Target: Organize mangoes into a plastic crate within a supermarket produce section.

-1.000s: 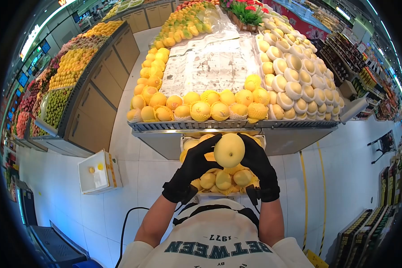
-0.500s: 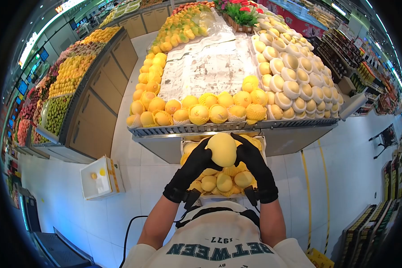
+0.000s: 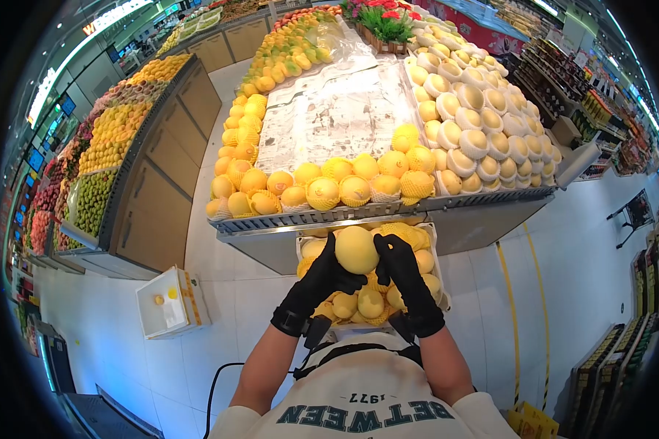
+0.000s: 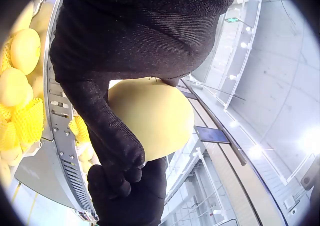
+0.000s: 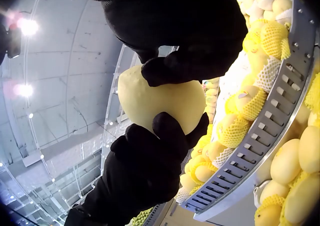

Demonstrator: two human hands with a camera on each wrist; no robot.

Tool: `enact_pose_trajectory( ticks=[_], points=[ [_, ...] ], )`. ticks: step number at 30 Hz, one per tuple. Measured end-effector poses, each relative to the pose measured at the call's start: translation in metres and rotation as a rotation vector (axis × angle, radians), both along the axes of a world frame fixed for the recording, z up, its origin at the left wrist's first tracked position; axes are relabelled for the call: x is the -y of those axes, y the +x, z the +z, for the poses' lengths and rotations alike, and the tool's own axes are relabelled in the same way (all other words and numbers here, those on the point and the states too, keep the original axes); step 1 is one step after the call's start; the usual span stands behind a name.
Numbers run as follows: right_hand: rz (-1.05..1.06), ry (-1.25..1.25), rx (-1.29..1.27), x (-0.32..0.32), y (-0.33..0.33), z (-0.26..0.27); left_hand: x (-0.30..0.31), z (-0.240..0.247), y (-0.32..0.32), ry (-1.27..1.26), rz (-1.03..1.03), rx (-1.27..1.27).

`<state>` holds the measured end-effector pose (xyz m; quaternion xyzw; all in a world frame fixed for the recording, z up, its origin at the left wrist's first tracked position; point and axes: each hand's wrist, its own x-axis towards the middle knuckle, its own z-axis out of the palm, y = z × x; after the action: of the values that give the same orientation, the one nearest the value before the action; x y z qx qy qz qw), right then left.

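Two-handed, holding a bare, round, pale-yellow fruit (image 3: 356, 249) just above the white crate (image 3: 439, 267) of loose and netted yellow fruit. Gripping it between the black-gloved left hand (image 3: 318, 282) and the black-gloved right hand (image 3: 406, 274), with the fingers of both curled round its sides and the two gloves touching at one edge. Judging the work partly done: beyond, seeing a front row of yellow fruit in foam nets (image 3: 344, 192) already lining the grey metal display edge (image 3: 359, 212). Further back, finding the middle, covered in printed paper sheets (image 3: 337, 110), lying unfilled, so apparently leaving much to do.
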<state>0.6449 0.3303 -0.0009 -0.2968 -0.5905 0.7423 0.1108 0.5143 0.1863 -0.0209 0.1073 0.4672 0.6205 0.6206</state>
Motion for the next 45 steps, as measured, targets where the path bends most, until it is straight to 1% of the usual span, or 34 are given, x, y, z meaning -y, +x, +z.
enact_pose_trajectory(
  ticks=[1, 4, 7, 9, 12, 13, 14, 15, 16, 18, 20, 21, 22, 24, 25, 28, 30, 31, 34, 35, 38, 39, 40, 42, 45],
  points=[
    [0.000, -0.021, -0.012, -0.001, 0.001, -0.002, 0.000, 0.000, 0.000, -0.006, -0.002, -0.003],
    [0.016, -0.048, -0.050, -0.005, 0.002, -0.012, 0.000, 0.006, -0.001, 0.051, 0.017, 0.153],
    [0.052, -0.032, -0.060, -0.008, 0.003, -0.022, 0.000, 0.003, 0.004, 0.069, 0.087, -0.061],
    [0.069, -0.046, -0.023, -0.011, 0.007, -0.025, 0.006, -0.005, 0.002, 0.106, 0.052, -0.177],
    [0.127, -0.182, -0.079, -0.013, 0.016, -0.032, 0.008, -0.016, 0.000, 0.188, 0.107, -0.008],
    [0.199, -0.243, -0.114, -0.015, 0.019, -0.035, 0.009, -0.017, 0.001, 0.230, 0.111, 0.000],
    [0.197, -0.285, -0.177, -0.015, 0.022, -0.044, 0.009, -0.013, 0.002, 0.270, 0.116, 0.006],
    [0.193, -0.325, -0.241, -0.014, 0.023, -0.057, 0.008, -0.012, 0.003, 0.276, 0.098, -0.004],
    [0.189, -0.366, -0.306, -0.013, 0.026, -0.067, 0.008, -0.018, 0.002, 0.251, 0.073, -0.111],
    [0.144, -0.353, -0.364, -0.003, 0.029, -0.063, 0.006, -0.032, 0.001, 0.202, 0.018, -0.324],
    [0.112, -0.456, -0.410, -0.003, 0.034, -0.071, 0.006, -0.036, 0.005, 0.157, -0.043, -0.495],
    [0.103, -0.569, -0.429, -0.005, 0.035, -0.086, 0.004, -0.034, 0.008, 0.136, -0.074, -0.583],
    [0.096, -0.683, -0.447, -0.007, 0.037, -0.095, 0.002, -0.031, 0.011, 0.115, -0.108, -0.596],
    [0.097, -0.633, -0.407, -0.009, 0.050, -0.082, -0.004, -0.025, 0.017, 0.073, -0.171, -0.623],
    [0.099, -0.609, -0.386, -0.010, 0.058, -0.076, -0.007, -0.023, 0.020, 0.069, -0.196, -0.597],
    [0.048, -0.869, -0.495, -0.016, 0.075, -0.075, -0.020, -0.022, 0.033, 0.062, -0.252, -0.548],
    [0.037, -0.847, -0.499, -0.025, 0.084, -0.083, -0.031, -0.024, 0.043, 0.065, -0.267, -0.554],
    [0.031, -0.836, -0.500, -0.029, 0.090, -0.086, -0.034, -0.036, 0.043, 0.146, -0.291, -0.617],
    [-0.014, -0.687, -0.509, -0.044, 0.106, -0.093, -0.044, -0.049, 0.043, 0.063, -0.212, -0.437],
    [-0.072, -0.609, -0.424, -0.050, 0.112, -0.102, -0.047, -0.054, 0.042, 0.035, -0.183, -0.379],
    [-0.130, -0.642, -0.432, -0.069, 0.136, -0.107, -0.049, -0.085, 0.025, -0.121, 0.008, -0.291],
    [-0.135, -0.600, -0.437, -0.076, 0.142, -0.116, -0.051, -0.093, 0.023, -0.166, 0.086, -0.346],
    [-0.141, -0.615, -0.460, -0.082, 0.149, -0.125, -0.051, -0.098, 0.020, -0.194, 0.119, -0.369],
    [-0.160, -0.645, -0.505, -0.092, 0.161, -0.131, -0.052, -0.108, 0.015, -0.231, 0.140, -0.356],
    [-0.182, -0.638, -0.497, -0.103, 0.174, -0.136, -0.060, -0.118, 0.011, -0.258, 0.130, -0.344]
  ],
)
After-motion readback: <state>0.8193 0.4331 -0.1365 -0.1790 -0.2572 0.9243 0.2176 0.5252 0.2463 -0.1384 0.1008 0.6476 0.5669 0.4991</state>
